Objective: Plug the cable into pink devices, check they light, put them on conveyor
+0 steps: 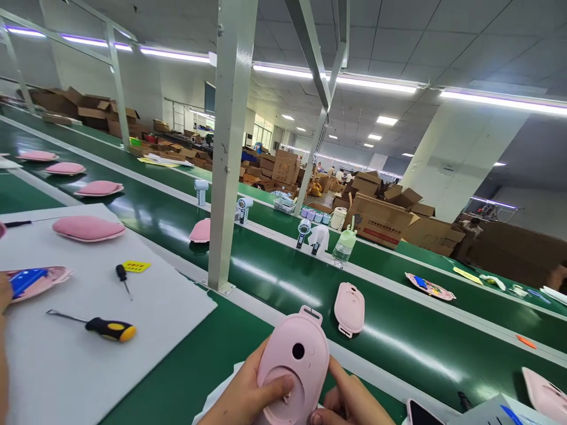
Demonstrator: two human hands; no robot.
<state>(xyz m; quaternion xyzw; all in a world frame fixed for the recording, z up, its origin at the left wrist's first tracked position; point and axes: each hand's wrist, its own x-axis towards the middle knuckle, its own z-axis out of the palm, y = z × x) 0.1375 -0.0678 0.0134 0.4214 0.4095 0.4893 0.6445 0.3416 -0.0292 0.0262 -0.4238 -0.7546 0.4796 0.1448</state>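
Observation:
I hold a pink plastic shell [295, 360] with a round hole and a loop at its top, at the bottom centre of the head view. My left hand [245, 392] grips its left side, thumb pressed across the lower face. My right hand [349, 398] holds the right edge, with a finger along the side. Just beyond, a second pink shell [349, 308] lies flat on the green conveyor belt [398, 336].
A white mat [66, 354] at left carries two black-and-yellow screwdrivers [106, 328], a pink cover [87, 228] and an opened pink unit [33, 281]. Several pink covers ride the belt. A white steel post [227, 177] stands ahead. A green bottle [344, 243] and cardboard boxes sit beyond.

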